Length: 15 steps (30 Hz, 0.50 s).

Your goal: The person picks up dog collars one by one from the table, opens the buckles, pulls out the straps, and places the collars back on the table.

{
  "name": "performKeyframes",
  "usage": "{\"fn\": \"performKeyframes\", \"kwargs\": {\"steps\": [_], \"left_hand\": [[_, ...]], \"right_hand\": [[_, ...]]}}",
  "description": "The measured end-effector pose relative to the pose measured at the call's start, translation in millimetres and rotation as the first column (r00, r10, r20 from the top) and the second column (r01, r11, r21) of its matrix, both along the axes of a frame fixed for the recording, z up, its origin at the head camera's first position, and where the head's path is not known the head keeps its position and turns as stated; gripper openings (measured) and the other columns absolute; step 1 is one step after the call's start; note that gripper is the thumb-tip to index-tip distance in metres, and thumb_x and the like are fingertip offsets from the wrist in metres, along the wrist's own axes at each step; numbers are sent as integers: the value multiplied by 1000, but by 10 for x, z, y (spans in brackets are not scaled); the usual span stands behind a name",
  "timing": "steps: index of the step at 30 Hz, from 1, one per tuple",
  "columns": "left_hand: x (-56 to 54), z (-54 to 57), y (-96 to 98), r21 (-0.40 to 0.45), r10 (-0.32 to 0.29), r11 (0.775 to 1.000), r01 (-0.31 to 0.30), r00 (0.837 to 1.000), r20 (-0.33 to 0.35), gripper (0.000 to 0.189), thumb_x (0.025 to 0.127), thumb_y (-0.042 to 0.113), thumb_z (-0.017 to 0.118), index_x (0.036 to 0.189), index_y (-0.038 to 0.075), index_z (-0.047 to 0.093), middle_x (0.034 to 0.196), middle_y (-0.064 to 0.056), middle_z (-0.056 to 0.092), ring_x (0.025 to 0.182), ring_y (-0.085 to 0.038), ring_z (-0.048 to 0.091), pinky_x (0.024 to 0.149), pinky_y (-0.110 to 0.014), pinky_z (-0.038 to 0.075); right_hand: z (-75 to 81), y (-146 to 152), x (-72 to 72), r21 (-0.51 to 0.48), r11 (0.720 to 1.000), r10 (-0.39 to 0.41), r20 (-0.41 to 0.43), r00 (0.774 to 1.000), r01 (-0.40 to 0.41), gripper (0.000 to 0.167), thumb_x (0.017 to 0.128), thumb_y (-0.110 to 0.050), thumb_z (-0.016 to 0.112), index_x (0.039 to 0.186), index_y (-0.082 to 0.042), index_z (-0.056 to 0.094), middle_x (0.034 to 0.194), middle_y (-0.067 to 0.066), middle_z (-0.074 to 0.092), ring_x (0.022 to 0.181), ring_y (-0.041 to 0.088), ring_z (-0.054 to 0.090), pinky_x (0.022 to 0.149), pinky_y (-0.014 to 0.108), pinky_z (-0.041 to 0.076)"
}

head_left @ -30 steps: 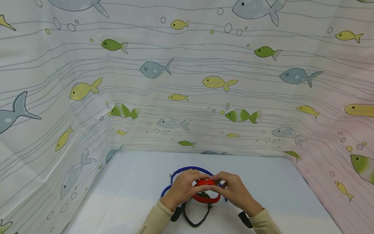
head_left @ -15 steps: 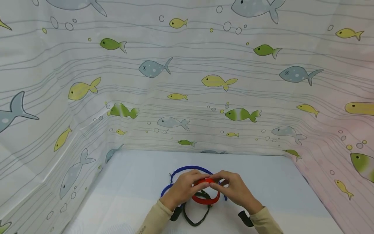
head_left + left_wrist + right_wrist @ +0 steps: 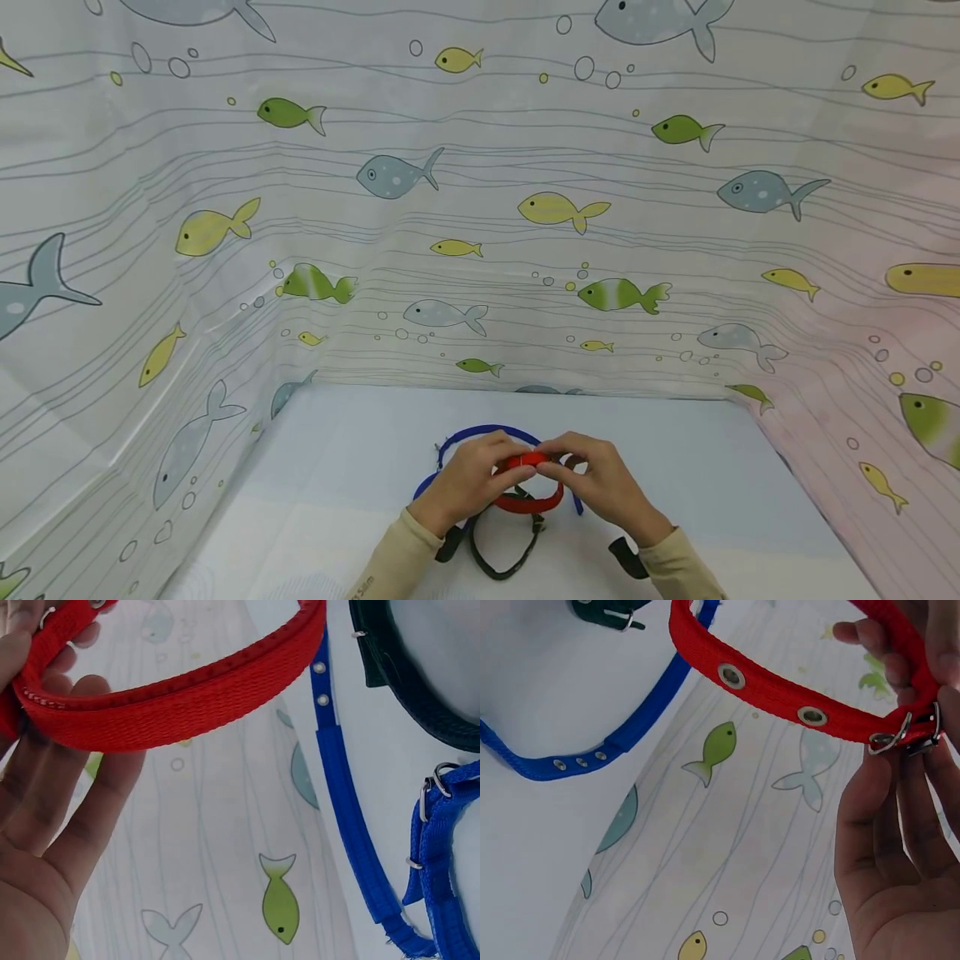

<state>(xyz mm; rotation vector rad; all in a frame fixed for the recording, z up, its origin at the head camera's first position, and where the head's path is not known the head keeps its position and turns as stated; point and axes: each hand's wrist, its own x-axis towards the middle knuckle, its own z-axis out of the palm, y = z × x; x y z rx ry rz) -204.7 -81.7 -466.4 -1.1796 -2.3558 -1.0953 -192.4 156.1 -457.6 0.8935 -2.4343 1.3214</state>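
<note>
Both hands hold a red collar (image 3: 528, 504), looped round, above the table. My left hand (image 3: 468, 479) pinches its upper band between thumb and fingers. On the other side, my right hand (image 3: 600, 483) pinches the band close to the left fingertips. In the right wrist view, the red strap (image 3: 772, 697) has metal eyelets, and its metal buckle (image 3: 924, 731) and D-ring lie at the right fingers. The left wrist view has the padded, woven part of the red collar (image 3: 187, 716) resting across the left fingers. Fingers partly hide where the strap passes the buckle.
Beneath and behind the hands, a blue collar (image 3: 487, 429) lies on the white table (image 3: 337, 467). A dark green collar (image 3: 504, 575) lies nearer me. The left wrist view has blue straps (image 3: 352, 825) with metal rings. Fish-patterned sheeting (image 3: 480, 275) encloses the table at back and sides.
The hands stay close together and have risen slightly with the red collar. Its upper band has tilted and its lower loop has shifted a little. The other collars lie still.
</note>
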Motion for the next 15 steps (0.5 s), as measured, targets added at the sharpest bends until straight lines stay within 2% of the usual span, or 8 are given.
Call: {"fn": "performKeyframes", "kwargs": {"steps": [6,11,13,15], "left_hand": [[-15,6,-16,63,3,998,0,999,-47,25,96,31,71,117,17,75,95,10,61,79,-3,53,64,-15,49],[-18,32,-32,101,6,995,2,997,-73,23,96,28,72,115,15,75,94,11,61,78,-3,53,62,-17,49],[-18,37,-40,96,3,995,5,997,-79,23,96,27,73,115,14,75,95,9,62,77,-3,53,62,-17,50],[-19,42,-44,67,4,998,2,996,-92,24,96,27,73,116,15,75,98,7,63,79,-3,55,64,-16,50]], "right_hand": [[-5,-37,-5,-50,998,-36,4,999,37,19,94,-30,74,113,-27,74,104,-15,71,92,9,68,78,31,58],[0,-69,12,-85,994,-58,63,996,63,20,95,-33,72,114,-27,72,105,-14,72,93,10,69,81,32,57],[10,-64,21,-47,997,-65,52,997,67,21,95,-34,72,115,-26,72,105,-16,71,94,9,68,81,33,57],[28,-49,31,41,997,-72,-28,997,73,25,94,-34,74,116,-25,72,106,-16,70,97,8,66,80,35,57]]}}
